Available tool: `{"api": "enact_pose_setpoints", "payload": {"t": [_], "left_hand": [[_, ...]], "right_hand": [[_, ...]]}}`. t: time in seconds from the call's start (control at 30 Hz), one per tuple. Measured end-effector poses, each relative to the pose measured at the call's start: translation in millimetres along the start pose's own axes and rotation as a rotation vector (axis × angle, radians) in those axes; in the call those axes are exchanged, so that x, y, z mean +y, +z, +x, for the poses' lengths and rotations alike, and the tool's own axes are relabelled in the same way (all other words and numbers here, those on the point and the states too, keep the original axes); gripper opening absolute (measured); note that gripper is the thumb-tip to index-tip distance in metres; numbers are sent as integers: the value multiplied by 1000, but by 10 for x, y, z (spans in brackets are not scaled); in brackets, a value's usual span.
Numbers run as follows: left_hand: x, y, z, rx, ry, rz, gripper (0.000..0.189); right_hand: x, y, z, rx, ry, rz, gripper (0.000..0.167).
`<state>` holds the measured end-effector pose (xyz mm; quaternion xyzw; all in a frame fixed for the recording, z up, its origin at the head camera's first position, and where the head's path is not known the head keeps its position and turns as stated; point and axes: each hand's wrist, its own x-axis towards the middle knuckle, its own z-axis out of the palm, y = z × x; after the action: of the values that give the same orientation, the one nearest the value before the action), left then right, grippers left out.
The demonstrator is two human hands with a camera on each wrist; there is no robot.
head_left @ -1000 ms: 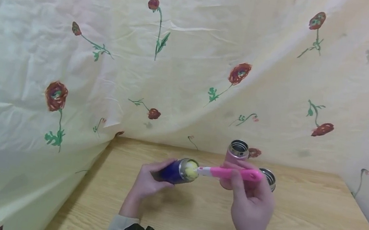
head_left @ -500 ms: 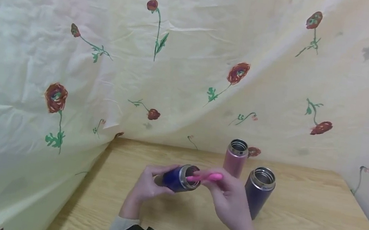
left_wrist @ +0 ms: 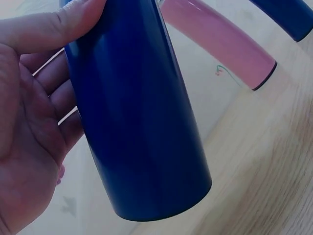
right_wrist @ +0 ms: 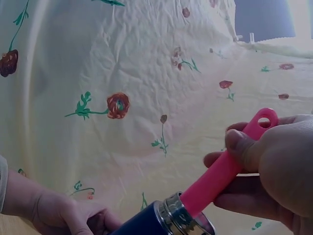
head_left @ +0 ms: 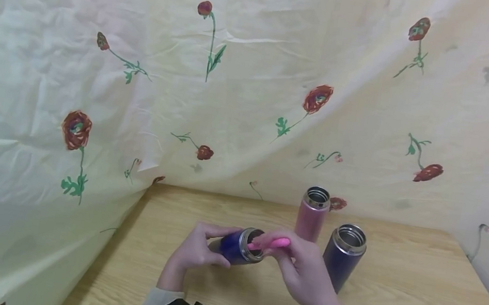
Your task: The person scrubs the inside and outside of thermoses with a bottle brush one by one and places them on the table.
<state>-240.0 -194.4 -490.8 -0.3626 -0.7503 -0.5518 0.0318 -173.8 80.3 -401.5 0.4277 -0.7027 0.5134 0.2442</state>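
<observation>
In the head view my left hand point(head_left: 194, 250) grips a blue insulated bottle point(head_left: 232, 246), tilted with its steel mouth toward the right. Thumb and fingers wrap the bottle body point(left_wrist: 137, 127) in the left wrist view, the base pointing down. My right hand point(head_left: 306, 275) pinches the pink handle of a bottle brush point(right_wrist: 212, 181). That handle enters the bottle's threaded steel neck point(right_wrist: 177, 213); the brush's head is hidden inside.
A pink bottle point(head_left: 310, 221) without a lid stands upright behind my right hand. Right of it is a second dark blue bottle point(head_left: 341, 262), also uncapped. Flowered cloth point(head_left: 243, 95) hangs behind and left of the wooden table point(head_left: 416, 301).
The brush's yellow sponge head has gone from the bottle mouth to deep inside, pushed leftward by my right hand. The bottle and both hands have since dropped slightly.
</observation>
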Motion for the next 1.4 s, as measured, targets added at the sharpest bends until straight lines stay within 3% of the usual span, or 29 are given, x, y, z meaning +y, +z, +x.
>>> {"api": "enact_pose_setpoints", "payload": {"t": [0.17, 0.3, 0.4, 0.57, 0.7, 0.87, 0.97, 1.1, 1.23, 1.4], "left_hand": [[23, 8, 10, -3, -38, 0, 70], [30, 9, -2, 32, -62, 11, 71], [31, 17, -6, 72, -45, 28, 73], [29, 25, -3, 116, -53, 50, 72], [23, 34, -2, 139, -49, 61, 73], [21, 50, -24, 157, -59, 52, 74], [26, 44, -44, 163, -89, 44, 76], [38, 12, -40, 176, -103, 52, 78], [24, -33, -34, 172, -69, 56, 80], [1, -71, -50, 156, -43, 38, 79]], "right_hand": [[6, 4, 10, 124, -105, -22, 12], [-12, -6, 4, 225, -117, -88, 26], [-30, -38, -26, 317, -95, -101, 29], [-43, -115, -54, 492, -96, 23, 41], [-75, -149, -63, 564, -82, 81, 46], [-161, -163, -73, 586, -56, -45, 41], [-206, -172, -54, 581, -93, -79, 35], [-245, -183, 1, 570, -187, 24, 24], [-277, -197, 62, 549, -268, 183, 11], [-307, -213, 107, 560, -325, 249, 9]]}}
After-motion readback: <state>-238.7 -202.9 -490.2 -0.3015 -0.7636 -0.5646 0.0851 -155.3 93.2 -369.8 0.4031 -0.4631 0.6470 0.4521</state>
